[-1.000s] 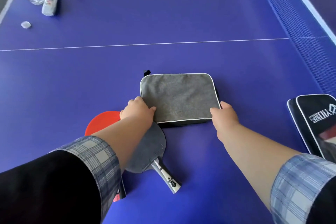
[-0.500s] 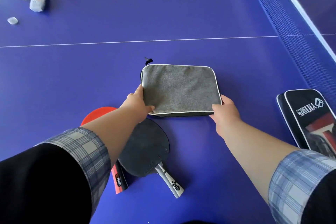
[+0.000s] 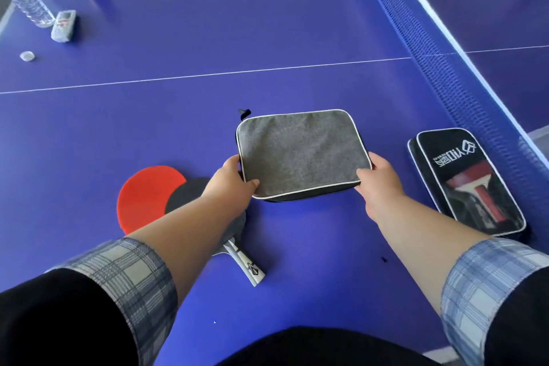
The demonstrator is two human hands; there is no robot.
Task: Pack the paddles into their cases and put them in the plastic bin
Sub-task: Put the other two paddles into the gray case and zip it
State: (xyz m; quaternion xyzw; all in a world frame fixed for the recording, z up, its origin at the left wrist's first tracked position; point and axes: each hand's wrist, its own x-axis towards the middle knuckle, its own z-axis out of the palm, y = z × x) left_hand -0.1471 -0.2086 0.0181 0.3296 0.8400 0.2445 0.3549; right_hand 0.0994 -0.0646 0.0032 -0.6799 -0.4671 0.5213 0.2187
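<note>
The left hand (image 3: 230, 180) grips the near-left corner of the grey case (image 3: 300, 154), thumb on top; the right hand (image 3: 378, 180) grips its near-right corner. The case is mid-counter (image 3: 208, 38), long axis 9 to 3 o'clock. Two paddles overlap at its 8 o'clock: the red paddle (image 3: 145, 196) and the black paddle (image 3: 187, 191), handle pointing to 5. A second case, the black case (image 3: 469, 184), lies at 3 o'clock, long axis 11 to 5.

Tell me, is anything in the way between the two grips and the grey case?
No, nothing visible. The left grip and the right grip hold the grey case at its near corners. The red paddle and black paddle lie beside it, under the left forearm.
</note>
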